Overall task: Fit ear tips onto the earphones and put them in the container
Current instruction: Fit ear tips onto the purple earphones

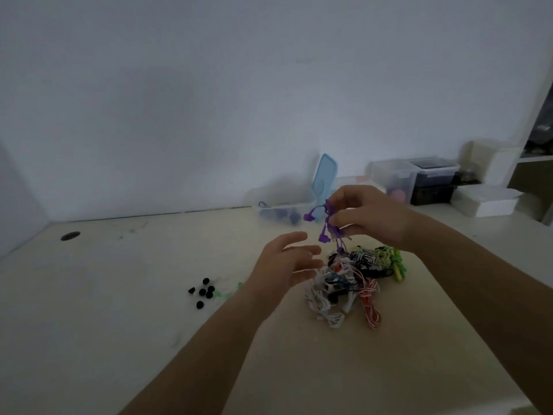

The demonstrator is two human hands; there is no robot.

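Pale counter point(119, 295), dim white wall behind, and the purple earphones point(327, 223) dangle above it, pinched in the right hand point(368, 217), fingers curled round the cord. The risk is that the cord trails into the tangled pile point(356, 277) at six o'clock, so a lift may snag it and drag others along. The left hand point(287, 262) waits at seven o'clock, near, fingers loosely spread, holding nothing. Black ear tips point(203, 290) lie well apart at eight o'clock. The container point(284, 209) sits at ten o'clock, its lid up.
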